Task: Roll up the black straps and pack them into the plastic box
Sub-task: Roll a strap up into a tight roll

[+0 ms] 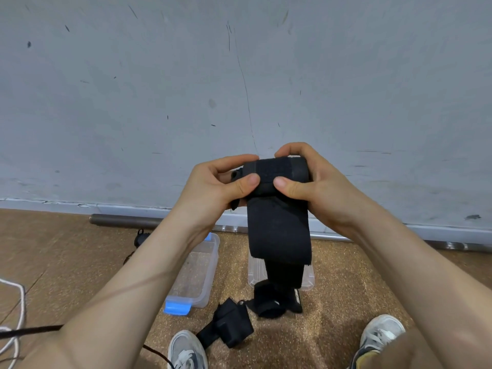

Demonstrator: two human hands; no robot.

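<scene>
Above the floor [346,288], a strap [278,230] is held up before the wall [239,75]. Its rolled top is gripped by the left hand [226,182] and the right hand [314,187], thumbs pressed on the front, and its free end hangs down. Below, the box [198,270] is seen open on the floor, left of that end. A second strap [234,324] and a third strap [269,302] are lying just beside the box's near end.

The brown floor [346,283] bears a clear box [210,262], a lid [257,272] near it, a bundled strap [234,326] and a loose strap [269,302]. A metal bar [119,219] lies along the wall [239,75], a white cable [22,302] at left.
</scene>
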